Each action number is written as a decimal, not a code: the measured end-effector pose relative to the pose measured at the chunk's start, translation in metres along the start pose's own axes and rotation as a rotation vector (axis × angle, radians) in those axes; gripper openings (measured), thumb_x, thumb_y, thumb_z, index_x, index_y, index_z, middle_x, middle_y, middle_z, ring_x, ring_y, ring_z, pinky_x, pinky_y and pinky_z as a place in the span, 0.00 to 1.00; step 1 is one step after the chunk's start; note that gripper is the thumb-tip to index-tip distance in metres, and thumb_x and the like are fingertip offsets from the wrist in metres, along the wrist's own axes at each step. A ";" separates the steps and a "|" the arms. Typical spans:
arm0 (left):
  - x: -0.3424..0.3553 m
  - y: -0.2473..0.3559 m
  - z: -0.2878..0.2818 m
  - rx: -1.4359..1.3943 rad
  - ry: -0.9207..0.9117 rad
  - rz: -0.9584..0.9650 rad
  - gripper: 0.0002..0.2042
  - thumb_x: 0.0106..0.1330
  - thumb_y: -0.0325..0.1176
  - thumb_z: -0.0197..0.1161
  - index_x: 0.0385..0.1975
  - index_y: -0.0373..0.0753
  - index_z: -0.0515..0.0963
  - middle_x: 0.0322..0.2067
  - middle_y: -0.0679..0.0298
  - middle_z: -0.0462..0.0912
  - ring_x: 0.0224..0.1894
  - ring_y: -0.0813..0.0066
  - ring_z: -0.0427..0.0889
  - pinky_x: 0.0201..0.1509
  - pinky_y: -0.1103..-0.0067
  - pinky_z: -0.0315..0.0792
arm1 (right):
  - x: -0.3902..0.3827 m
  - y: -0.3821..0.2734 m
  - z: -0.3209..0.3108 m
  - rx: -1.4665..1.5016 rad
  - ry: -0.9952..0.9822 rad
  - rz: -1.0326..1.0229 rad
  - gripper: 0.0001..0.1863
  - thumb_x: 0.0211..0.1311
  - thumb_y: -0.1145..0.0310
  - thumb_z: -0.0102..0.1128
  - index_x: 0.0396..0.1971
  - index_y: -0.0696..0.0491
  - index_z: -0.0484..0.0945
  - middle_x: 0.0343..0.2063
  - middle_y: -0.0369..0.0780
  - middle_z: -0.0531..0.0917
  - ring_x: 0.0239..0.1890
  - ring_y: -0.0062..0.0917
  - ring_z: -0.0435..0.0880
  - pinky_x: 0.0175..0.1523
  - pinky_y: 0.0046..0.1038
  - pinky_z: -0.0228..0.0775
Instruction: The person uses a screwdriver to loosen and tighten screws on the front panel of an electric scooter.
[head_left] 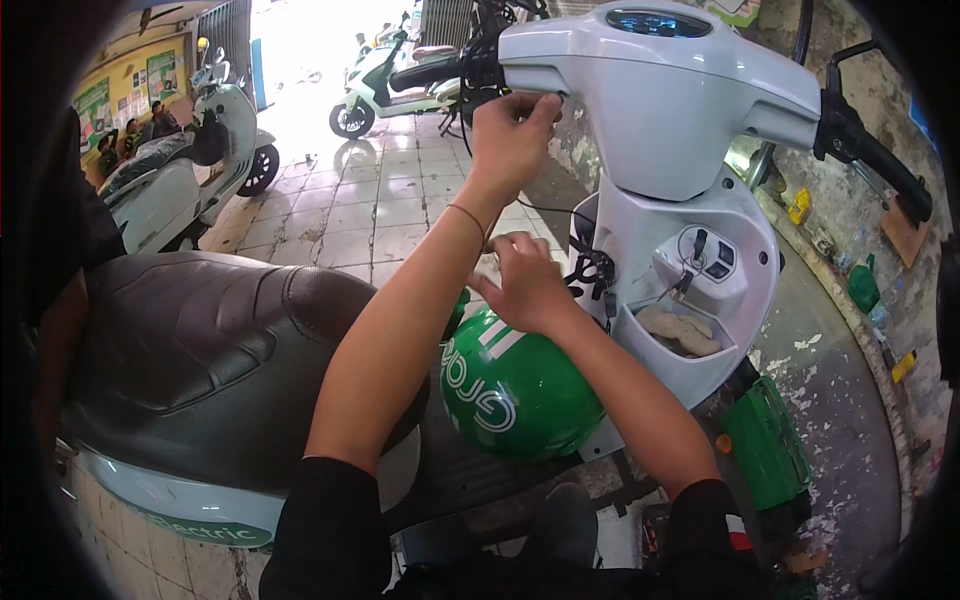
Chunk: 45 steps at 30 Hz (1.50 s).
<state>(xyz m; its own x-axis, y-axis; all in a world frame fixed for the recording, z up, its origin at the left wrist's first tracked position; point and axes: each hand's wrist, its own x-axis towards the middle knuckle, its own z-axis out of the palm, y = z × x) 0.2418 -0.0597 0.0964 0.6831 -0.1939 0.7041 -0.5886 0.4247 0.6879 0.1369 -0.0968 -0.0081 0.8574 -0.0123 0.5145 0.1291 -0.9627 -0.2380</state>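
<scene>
The left hand (512, 130) pinches the stiff, smooth white plastic handlebar cover (650, 85) at its lower edge, while the right hand (525, 280) closes on black wiring (590, 275), thin and pliant.

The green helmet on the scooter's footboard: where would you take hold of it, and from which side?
Probably by the lower rim of the green helmet, coming from above on the seat side. Its glossy dome faces up and gives fingers nothing to hook. The front panel and the right hand crowd the far side. The opening itself is hidden, so the best spot on the rim is uncertain.
</scene>
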 end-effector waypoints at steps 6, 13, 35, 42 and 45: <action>0.000 0.000 0.000 0.051 0.008 0.017 0.15 0.63 0.38 0.65 0.34 0.28 0.84 0.29 0.57 0.86 0.30 0.75 0.82 0.39 0.77 0.75 | -0.018 -0.014 -0.032 -0.100 -0.606 0.358 0.51 0.54 0.34 0.59 0.59 0.69 0.65 0.49 0.59 0.79 0.56 0.48 0.78 0.59 0.38 0.71; 0.000 -0.002 0.005 0.038 0.041 -0.036 0.14 0.64 0.37 0.64 0.33 0.29 0.84 0.29 0.55 0.87 0.32 0.70 0.84 0.41 0.76 0.75 | -0.018 -0.017 -0.104 0.010 -0.682 0.171 0.44 0.56 0.35 0.59 0.57 0.62 0.71 0.48 0.53 0.80 0.51 0.41 0.81 0.57 0.35 0.71; -0.009 -0.009 0.025 -0.422 0.131 -0.100 0.15 0.63 0.35 0.68 0.35 0.26 0.79 0.22 0.61 0.81 0.22 0.80 0.78 0.25 0.83 0.72 | -0.009 0.042 -0.080 0.421 -0.406 0.358 0.29 0.63 0.49 0.58 0.54 0.57 0.74 0.41 0.49 0.80 0.38 0.36 0.82 0.45 0.38 0.72; -0.010 -0.005 0.027 -0.413 0.166 -0.099 0.15 0.63 0.35 0.68 0.36 0.25 0.77 0.24 0.58 0.82 0.24 0.78 0.80 0.26 0.83 0.75 | 0.031 0.051 -0.046 0.152 -0.271 0.115 0.21 0.67 0.56 0.56 0.46 0.61 0.80 0.29 0.45 0.83 0.30 0.30 0.83 0.39 0.33 0.75; -0.010 -0.006 0.026 -0.442 0.159 -0.087 0.15 0.63 0.34 0.68 0.35 0.25 0.77 0.25 0.58 0.82 0.23 0.78 0.80 0.27 0.83 0.75 | 0.031 0.046 -0.041 0.304 -0.206 0.215 0.19 0.67 0.60 0.56 0.45 0.62 0.80 0.25 0.44 0.83 0.25 0.29 0.82 0.35 0.32 0.75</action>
<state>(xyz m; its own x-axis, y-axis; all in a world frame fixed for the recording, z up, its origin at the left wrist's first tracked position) 0.2269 -0.0835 0.0898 0.7996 -0.1224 0.5879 -0.3096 0.7548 0.5783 0.1489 -0.1530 0.0309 0.9584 -0.1200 0.2589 0.0513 -0.8200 -0.5700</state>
